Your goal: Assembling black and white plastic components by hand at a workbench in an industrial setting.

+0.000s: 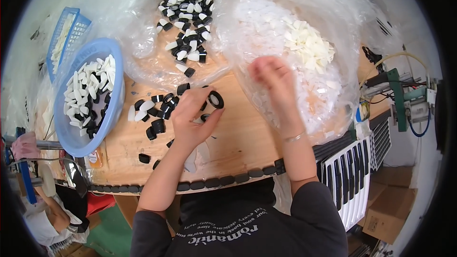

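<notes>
Between the thumb and fingers of my left hand (193, 116) is a round black cap (217, 100), its open end showing a pale inside. Motion blurs my right hand (273, 76), which is over the near edge of a see-through plastic bag (247, 14); whether its fingers hold anything cannot be made out. Beyond that hand, cream-white flat pieces (309, 45) lie heaped on the bag. Loose black caps (158, 126) are scattered on the wooden table beside my left hand, along with a few white oval-tipped pieces (141, 115).
A blue basin (119, 74) at the left holds white and black pieces, with a blue mesh basket (85, 23) behind it. Black caps with white tips (193, 33) are piled at the far middle. Black pads (212, 182) line the table's near edge (166, 186). A white slatted rack (352, 185) stands right.
</notes>
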Demonstrator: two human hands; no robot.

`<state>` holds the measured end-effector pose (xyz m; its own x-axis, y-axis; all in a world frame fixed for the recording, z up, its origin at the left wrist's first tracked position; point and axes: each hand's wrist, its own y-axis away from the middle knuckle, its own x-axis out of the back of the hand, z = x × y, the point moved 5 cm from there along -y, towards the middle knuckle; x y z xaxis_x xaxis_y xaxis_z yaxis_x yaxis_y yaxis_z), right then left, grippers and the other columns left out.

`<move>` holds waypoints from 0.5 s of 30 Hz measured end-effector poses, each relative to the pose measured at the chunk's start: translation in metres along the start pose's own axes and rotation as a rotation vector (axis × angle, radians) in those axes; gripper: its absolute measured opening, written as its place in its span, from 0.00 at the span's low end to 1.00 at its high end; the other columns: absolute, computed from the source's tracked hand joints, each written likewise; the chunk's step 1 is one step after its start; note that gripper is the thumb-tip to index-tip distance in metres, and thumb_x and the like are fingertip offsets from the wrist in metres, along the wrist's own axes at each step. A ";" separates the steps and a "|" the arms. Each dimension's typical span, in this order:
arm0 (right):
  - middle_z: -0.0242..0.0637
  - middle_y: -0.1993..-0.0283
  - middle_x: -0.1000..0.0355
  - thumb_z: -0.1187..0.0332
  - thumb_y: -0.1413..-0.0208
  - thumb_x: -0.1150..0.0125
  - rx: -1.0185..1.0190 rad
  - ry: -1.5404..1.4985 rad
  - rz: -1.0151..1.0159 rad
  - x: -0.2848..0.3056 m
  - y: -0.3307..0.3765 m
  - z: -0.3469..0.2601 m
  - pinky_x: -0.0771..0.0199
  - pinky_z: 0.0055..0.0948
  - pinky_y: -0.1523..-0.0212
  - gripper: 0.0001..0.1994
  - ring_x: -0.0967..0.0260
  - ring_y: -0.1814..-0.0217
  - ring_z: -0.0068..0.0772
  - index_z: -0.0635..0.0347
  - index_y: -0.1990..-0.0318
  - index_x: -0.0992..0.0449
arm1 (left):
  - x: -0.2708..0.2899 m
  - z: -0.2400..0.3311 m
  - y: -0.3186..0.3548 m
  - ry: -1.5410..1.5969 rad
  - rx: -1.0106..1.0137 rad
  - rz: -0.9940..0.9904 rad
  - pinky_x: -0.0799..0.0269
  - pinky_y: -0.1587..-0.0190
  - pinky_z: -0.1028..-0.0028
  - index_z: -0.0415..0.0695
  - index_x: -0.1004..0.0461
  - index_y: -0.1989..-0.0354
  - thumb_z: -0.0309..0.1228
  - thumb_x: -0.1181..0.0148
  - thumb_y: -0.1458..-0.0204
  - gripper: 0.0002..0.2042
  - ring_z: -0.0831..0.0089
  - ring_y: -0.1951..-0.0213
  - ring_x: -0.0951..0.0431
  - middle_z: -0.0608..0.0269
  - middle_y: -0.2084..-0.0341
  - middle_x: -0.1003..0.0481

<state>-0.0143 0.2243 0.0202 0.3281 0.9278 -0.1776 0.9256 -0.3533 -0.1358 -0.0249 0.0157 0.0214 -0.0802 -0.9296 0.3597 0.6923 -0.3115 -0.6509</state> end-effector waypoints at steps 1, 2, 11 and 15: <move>0.32 0.66 0.25 0.69 0.42 0.41 0.120 0.071 0.096 0.023 -0.014 -0.015 0.32 0.18 0.64 0.06 0.31 0.68 0.19 0.62 0.64 0.23 | 0.002 0.001 -0.002 0.001 0.012 0.002 0.28 0.58 0.70 0.36 0.24 0.58 0.18 0.31 0.67 0.21 0.60 0.63 0.23 0.53 0.66 0.23; 0.31 0.68 0.25 0.70 0.43 0.41 0.183 0.329 0.181 0.044 -0.030 -0.023 0.32 0.19 0.65 0.06 0.32 0.69 0.18 0.63 0.64 0.23 | 0.004 0.001 -0.004 -0.001 0.011 0.006 0.28 0.58 0.70 0.36 0.24 0.58 0.18 0.31 0.67 0.21 0.60 0.63 0.23 0.53 0.66 0.23; 0.48 0.68 0.24 0.75 0.55 0.39 0.149 1.406 -0.147 0.098 -0.117 0.046 0.25 0.35 0.62 0.04 0.25 0.65 0.46 0.62 0.69 0.21 | 0.009 0.000 -0.006 0.020 -0.033 0.027 0.29 0.56 0.68 0.36 0.23 0.59 0.18 0.32 0.67 0.21 0.60 0.61 0.24 0.55 0.65 0.22; 0.47 0.66 0.24 0.73 0.56 0.37 0.035 1.502 -0.143 0.092 -0.111 0.050 0.25 0.40 0.59 0.04 0.26 0.62 0.49 0.59 0.70 0.22 | 0.010 -0.003 -0.005 0.017 -0.024 0.024 0.31 0.53 0.68 0.36 0.24 0.58 0.18 0.33 0.67 0.21 0.61 0.59 0.24 0.56 0.64 0.22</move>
<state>-0.0964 0.3433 -0.0298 0.1405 0.2024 0.9692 0.9679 -0.2341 -0.0914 -0.0318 0.0073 0.0261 -0.0760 -0.9398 0.3331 0.6770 -0.2938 -0.6748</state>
